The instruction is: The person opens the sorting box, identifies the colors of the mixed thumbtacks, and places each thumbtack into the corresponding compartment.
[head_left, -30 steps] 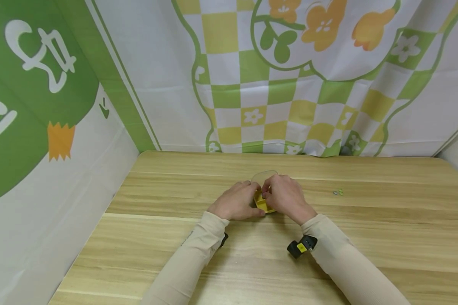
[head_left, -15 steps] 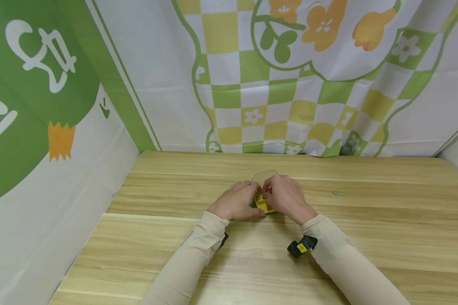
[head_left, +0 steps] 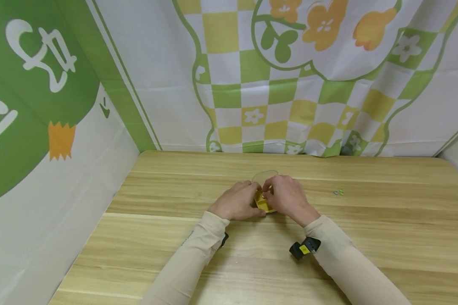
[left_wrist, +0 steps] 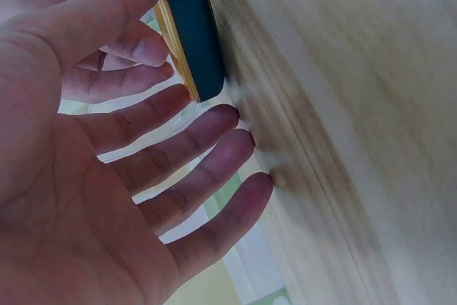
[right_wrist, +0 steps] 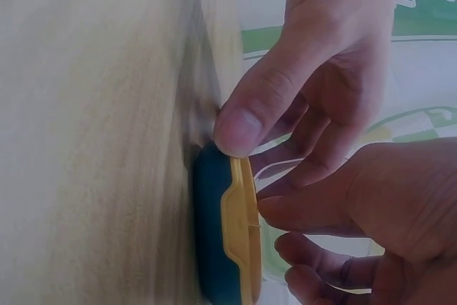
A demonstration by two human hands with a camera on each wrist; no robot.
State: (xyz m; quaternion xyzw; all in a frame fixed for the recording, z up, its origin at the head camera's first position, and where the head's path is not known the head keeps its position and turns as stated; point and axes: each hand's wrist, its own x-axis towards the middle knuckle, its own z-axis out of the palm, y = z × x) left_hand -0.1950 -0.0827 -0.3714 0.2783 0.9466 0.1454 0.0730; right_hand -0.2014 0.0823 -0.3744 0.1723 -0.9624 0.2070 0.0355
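Toward the far side of one wooden table (head_left: 137, 237), one yellow box (head_left: 265, 206) is held steady by one left hand (head_left: 237, 201). Two compartments at least, parted by a divider, can be counted inside it; part of the interior is covered by one right hand (head_left: 288, 198). Beneath the yellow rim one dark teal base (left_wrist: 196, 33) is seen, rested on the wood, and one clear lid (head_left: 263, 176) is laid open at the far side.

By the left hand, the box is gripped between two digits: the thumb is pressed to the near corner, and the index finger is set at the far end. The three other fingers (left_wrist: 203, 176) are spread and stretched out past the box, close to the tabletop.

On the right hand, thumb and index finger are brought close together over the farther compartment; whether anything small is pinched there cannot be told.

Well apart, to the right of the box, one greyish piece (head_left: 336, 192) and green bits (head_left: 341, 192), too small to be counted surely, are set side by side. Two beige sleeves (head_left: 351, 258) are worn, and one black device (head_left: 297, 250) with a yellow mark is strapped at the right wrist.
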